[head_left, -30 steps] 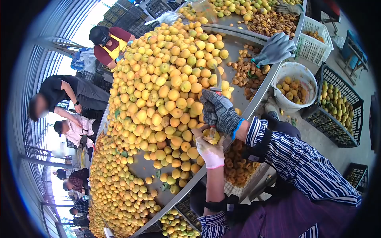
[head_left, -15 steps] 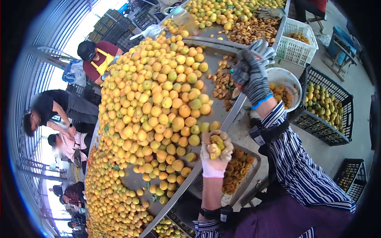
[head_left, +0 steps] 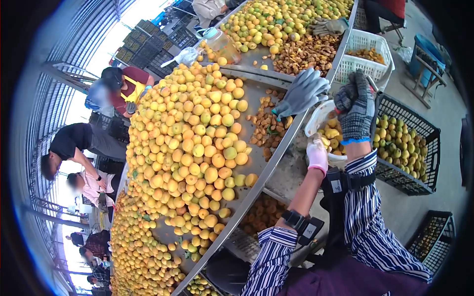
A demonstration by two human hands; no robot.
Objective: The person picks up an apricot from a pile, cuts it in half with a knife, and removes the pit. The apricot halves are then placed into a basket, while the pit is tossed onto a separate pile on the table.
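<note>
My left hand (head_left: 317, 152), in a white and pink glove, reaches over the near rim of the white bucket (head_left: 311, 126). Its fingers point into the bucket, close above the yellow apricot pieces (head_left: 332, 133); whether anything is in them I cannot tell. Just right of it, my right hand (head_left: 356, 111), in a dark grey knit glove, is closed around a small red-handled tool (head_left: 337, 111). A thin metal part of the tool shows beyond the fingers. A pair of grey gloves (head_left: 302, 93) lies on the metal table edge beside the bucket.
Whole apricots (head_left: 197, 148) are heaped on the metal table (head_left: 244, 197), with brown pieces (head_left: 269, 123) near its edge. A black crate of greenish fruit (head_left: 402, 143) stands right of the bucket, a white crate (head_left: 363, 61) behind it. Several people work along the far side.
My left hand has moved from the table edge, where it held a split apricot, up and right to the bucket. My right hand has shifted right, off the table side, still gripping the tool.
</note>
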